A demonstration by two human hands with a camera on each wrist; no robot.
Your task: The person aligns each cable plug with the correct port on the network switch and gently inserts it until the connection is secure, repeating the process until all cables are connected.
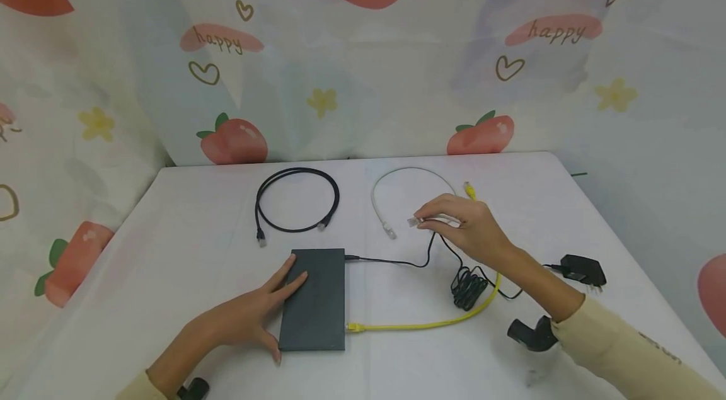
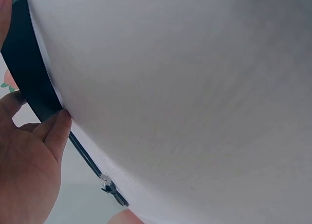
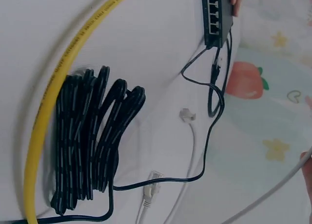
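A dark grey network switch [image 1: 315,308] lies flat in front of me. My left hand [image 1: 241,318] rests on its left side, fingertips on the top face and thumb at the near corner. In the left wrist view, fingertips [image 2: 59,129] touch the edge of the box. My right hand [image 1: 471,230] pinches a white network cable close to one plug [image 1: 415,222], above the table. The cable's other plug [image 1: 390,232] lies farther left on the table. A black power cord [image 1: 391,261] and a yellow network cable [image 1: 420,326] run from the switch's right side.
A coiled black network cable [image 1: 257,205] lies behind the switch. Beyond the right hand shows the yellow cable's other plug [image 1: 469,191]. A bundled length of cord [image 1: 469,286] and a black power adapter [image 1: 584,270] lie to the right. Patterned cloth hangs behind the table.
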